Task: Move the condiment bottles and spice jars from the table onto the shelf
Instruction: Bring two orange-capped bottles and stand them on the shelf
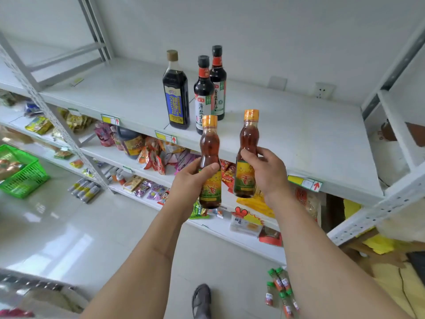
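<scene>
My left hand [190, 180] grips an amber oil bottle with an orange cap [209, 143] around its lower half. My right hand [264, 173] holds a second matching oil bottle [248, 139]. Both bottles are upright, in front of the edge of the white top shelf [299, 139]. On that shelf stand a dark bottle with a blue label [176, 93] and two dark soy sauce bottles with red necks [203, 88], [218, 74]. Several small green-capped spice jars [281, 288] lie low at the right.
Lower shelves [110, 155] hold snack packets and a dark jug [131, 141]. A green basket [20, 171] sits at the left. Grey shelf uprights [53, 120] frame the bay. The floor is glossy tile [69, 226]; a shoe [202, 300] shows at the bottom.
</scene>
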